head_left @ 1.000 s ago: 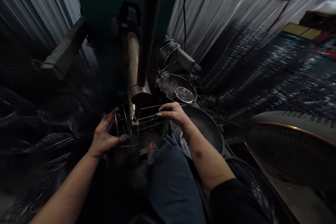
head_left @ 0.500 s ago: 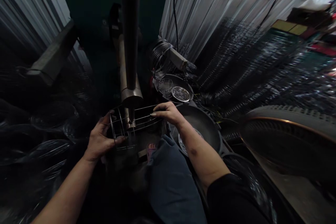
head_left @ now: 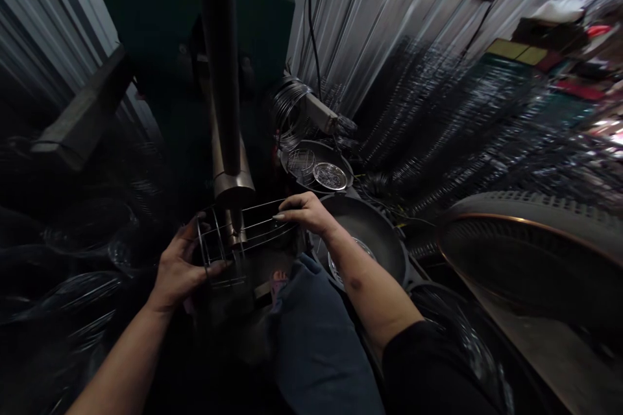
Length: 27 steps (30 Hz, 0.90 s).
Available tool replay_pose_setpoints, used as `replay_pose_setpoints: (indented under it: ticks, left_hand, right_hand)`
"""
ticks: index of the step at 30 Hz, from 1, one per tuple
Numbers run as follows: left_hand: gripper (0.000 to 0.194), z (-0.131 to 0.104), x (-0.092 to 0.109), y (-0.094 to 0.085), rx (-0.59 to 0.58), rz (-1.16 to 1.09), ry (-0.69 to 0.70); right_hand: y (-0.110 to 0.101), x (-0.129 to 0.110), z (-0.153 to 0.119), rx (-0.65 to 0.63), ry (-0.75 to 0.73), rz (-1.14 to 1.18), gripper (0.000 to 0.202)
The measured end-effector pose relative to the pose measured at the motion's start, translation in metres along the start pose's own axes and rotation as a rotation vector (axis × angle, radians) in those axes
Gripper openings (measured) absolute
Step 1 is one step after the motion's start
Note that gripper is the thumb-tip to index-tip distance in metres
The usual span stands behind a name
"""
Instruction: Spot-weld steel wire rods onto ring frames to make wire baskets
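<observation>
Between my hands is a wire frame point(head_left: 263, 225) of thin metal rods with curved cross wires at its left end. My left hand point(head_left: 182, 266) grips that left end, thumb below and fingers above. My right hand point(head_left: 305, 213) pinches the rods near their right end. The frame lies around the narrow metal tip point(head_left: 236, 228) of a machine's electrode arm, beneath a thick upright cylinder point(head_left: 234, 188). Whether the wires touch the tip I cannot tell. The lower part of the frame fades into shadow.
At right, a dark round pan point(head_left: 377, 233) and a smaller one point(head_left: 316, 148) behind it hold round wire pieces. A coil of wire point(head_left: 287, 110) stands at the back. A large fan point(head_left: 525, 266) is at far right. Stacked shiny wire goods point(head_left: 428, 117) line the corrugated wall.
The whole view has shifted slightly, so the machine and pans appear further left. Both hands keep their hold on the wire frame, which looks nearly unmoved against the metal tip.
</observation>
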<state>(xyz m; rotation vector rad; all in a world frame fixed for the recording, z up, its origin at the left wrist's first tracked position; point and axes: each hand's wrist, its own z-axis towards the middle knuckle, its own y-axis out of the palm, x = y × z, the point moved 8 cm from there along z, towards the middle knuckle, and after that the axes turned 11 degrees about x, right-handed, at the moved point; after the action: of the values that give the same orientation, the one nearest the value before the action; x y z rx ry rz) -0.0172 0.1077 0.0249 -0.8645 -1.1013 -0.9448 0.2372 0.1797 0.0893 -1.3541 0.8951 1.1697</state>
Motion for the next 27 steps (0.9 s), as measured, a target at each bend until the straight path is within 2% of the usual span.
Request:
replay_pose_setpoints:
  ticks: [7,15,19,21,24,26,27]
  left_hand:
    - [0.095,-0.002,0.001,0.0,-0.006,0.006,-0.069]
    - [0.101,-0.002,-0.005,0.004,-0.028,-0.046,-0.101]
    - [0.098,-0.003,0.003,-0.002,0.011,0.007,-0.098]
    - [0.096,-0.013,0.012,-0.011,0.018,0.116,-0.041]
    - [0.097,-0.048,0.013,-0.031,-0.014,0.283,-0.014]
    - [0.095,-0.081,-0.001,-0.047,-0.027,0.318,-0.101]
    - [0.09,-0.098,-0.015,-0.057,-0.006,0.355,-0.197]
  right_hand:
    - [0.0,-0.006,-0.001,0.013,-0.028,0.027,0.032]
    - [0.002,0.003,0.001,0.011,-0.053,0.005,0.03]
    - [-0.001,0.0,-0.003,0.088,-0.049,-0.087,0.034]
    - [-0.01,-0.012,-0.02,0.194,-0.134,-0.21,0.034]
    - [-0.018,-0.024,-0.08,0.419,-0.311,-0.35,0.034]
    - [-0.007,-0.007,-0.13,0.474,-0.3,-0.298,0.025]
    - [0.008,0.01,-0.153,0.43,-0.247,-0.248,0.022]
